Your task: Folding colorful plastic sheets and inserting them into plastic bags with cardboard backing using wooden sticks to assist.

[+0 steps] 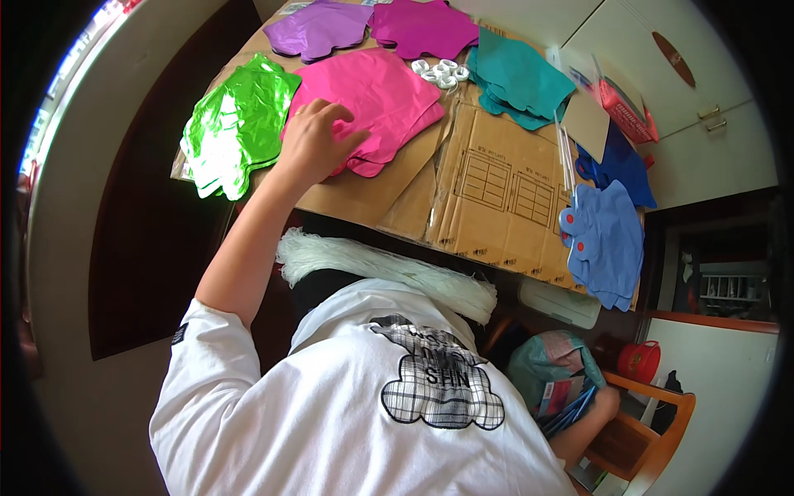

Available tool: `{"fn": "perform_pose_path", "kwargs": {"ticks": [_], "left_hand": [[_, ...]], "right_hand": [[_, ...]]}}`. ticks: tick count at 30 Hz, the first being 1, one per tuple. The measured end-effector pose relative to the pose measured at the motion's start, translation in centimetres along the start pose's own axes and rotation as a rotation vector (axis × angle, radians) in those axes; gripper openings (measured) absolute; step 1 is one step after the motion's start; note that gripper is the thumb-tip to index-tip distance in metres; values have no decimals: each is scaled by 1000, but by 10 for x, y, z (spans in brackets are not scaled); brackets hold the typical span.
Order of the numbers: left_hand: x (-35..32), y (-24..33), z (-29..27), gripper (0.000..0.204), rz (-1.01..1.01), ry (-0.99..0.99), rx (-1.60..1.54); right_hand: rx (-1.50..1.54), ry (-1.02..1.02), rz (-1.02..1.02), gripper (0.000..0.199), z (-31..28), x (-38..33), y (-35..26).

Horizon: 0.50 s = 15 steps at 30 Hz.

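Over the near left part of a pile of shiny pink foil sheets with wavy edges (372,103), which look like uninflated balloons, my left hand (318,140) is held with its fingers bent and apart. It grips nothing; whether its fingertips touch the foil I cannot tell. Just left of it lies a similar bright green foil pile (240,124). At the lower right, my right hand (608,403) is down beside a teal and pinkish bag (542,360). Blue flat pieces (571,413) show next to it, and its fingers are hidden.
Purple (318,29), magenta (422,29) and teal (513,78) foil piles lie on the cardboard (484,145) with small white rolls (442,73). Light blue shapes with red dots (608,240) sit at its right edge. White strands (385,269) cross my lap; a wooden chair (662,430) stands right.
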<state>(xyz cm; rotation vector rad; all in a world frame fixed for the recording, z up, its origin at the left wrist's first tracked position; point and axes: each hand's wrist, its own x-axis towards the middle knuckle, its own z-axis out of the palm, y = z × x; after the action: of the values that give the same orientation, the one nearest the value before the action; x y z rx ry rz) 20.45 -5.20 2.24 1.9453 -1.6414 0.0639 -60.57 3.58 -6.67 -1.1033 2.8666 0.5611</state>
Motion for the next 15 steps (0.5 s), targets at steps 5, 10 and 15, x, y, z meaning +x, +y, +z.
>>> {"fn": "perform_pose_path", "kwargs": {"ticks": [5,10,15], "left_hand": [[8,-12,26,25,88,41,91],[15,-22,29,20,26,27,-68],[23,-25,23,21,-47,-60,-121]], "right_hand": [[610,-55,-567,36,-160,-148,-169],[830,-194,-1089,21,-206,-246,-277],[821,-83,-1565,18,-261,-314,-374]]}}
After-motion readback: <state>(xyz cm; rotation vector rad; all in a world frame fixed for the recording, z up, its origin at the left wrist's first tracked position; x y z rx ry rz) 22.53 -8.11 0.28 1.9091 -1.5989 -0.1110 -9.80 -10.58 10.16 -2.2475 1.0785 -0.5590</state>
